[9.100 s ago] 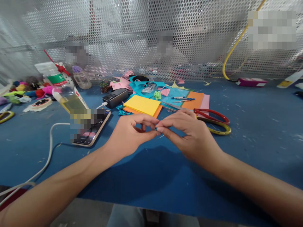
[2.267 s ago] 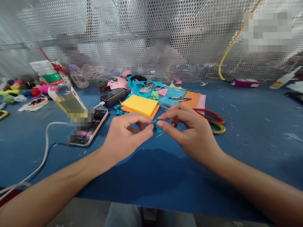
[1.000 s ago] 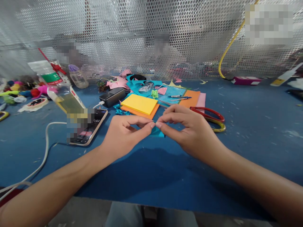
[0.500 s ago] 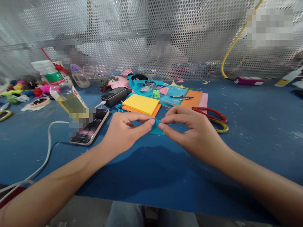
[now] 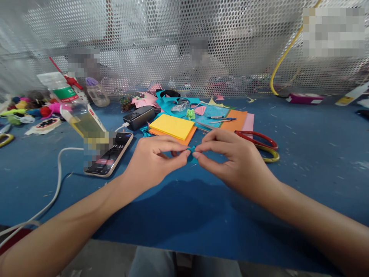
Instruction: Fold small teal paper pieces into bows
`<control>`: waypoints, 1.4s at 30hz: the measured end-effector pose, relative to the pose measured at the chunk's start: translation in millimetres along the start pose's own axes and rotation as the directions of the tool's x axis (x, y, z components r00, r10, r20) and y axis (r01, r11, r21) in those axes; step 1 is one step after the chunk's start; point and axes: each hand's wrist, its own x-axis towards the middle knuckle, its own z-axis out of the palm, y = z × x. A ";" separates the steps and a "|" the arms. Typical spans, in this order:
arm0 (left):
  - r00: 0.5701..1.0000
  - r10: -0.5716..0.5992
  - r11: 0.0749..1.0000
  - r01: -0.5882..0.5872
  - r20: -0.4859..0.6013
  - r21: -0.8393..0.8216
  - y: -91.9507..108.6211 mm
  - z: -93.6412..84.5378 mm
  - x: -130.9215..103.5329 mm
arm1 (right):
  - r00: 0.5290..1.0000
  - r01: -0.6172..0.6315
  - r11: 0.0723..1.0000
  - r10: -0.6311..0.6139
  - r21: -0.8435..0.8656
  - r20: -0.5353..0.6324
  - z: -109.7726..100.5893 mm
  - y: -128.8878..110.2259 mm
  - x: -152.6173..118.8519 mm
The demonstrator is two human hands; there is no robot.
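A small piece of blue paper [image 5: 192, 156] is pinched between the fingertips of both hands, above the blue table [image 5: 184, 215]. My left hand [image 5: 158, 156] grips its left side between thumb and fingers, and my right hand [image 5: 233, 159] grips its right side. Much of the paper is hidden by the fingertips. Just behind the hands lies a stack of yellow paper [image 5: 172, 126] on orange sheets [image 5: 190, 136]. Red and yellow scissors [image 5: 269, 148] rest beyond my right hand.
At the left are a phone [image 5: 111, 156], a bottle [image 5: 82, 115] and a white cable [image 5: 60, 169]. A black device [image 5: 140, 117], paper scraps [image 5: 145, 100] and a pen [image 5: 221, 118] lie further back, before a perforated metal screen [image 5: 173, 50].
The blue paper now looks smaller and more crumpled or folded between the fingertips. The left fingertips have shifted slightly to the right, closer to the right ones.
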 end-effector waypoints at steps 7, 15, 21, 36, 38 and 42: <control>1.000 -0.026 0.999 0.025 -0.011 -0.045 0.4 0.6 0.0 | 1.000 0.026 0.999 -0.026 -0.029 -0.011 1.5 0.7 0.8; 1.000 -0.030 0.999 0.030 0.008 -0.026 1.4 0.0 0.5 | 0.998 0.063 0.996 -0.063 -0.059 -0.002 0.0 2.1 -1.3; 0.999 -0.026 1.000 0.026 0.037 -0.002 5.7 -1.8 1.7 | 0.994 0.098 0.991 -0.101 -0.090 -0.032 0.8 3.2 -1.7; 1.000 0.004 1.000 -0.005 -0.005 -0.010 1.0 -1.0 2.0 | 0.989 0.142 0.982 -0.145 -0.123 -0.019 0.4 2.0 -2.8; 1.000 0.003 1.000 -0.003 0.024 -0.014 0.3 -2.7 3.3 | 0.987 0.161 0.979 -0.162 -0.124 0.004 0.0 2.3 -3.3; 0.997 0.038 0.999 -0.038 0.065 0.005 -0.4 -5.5 4.2 | 0.990 0.141 0.983 -0.142 -0.120 0.002 -1.0 1.7 -2.8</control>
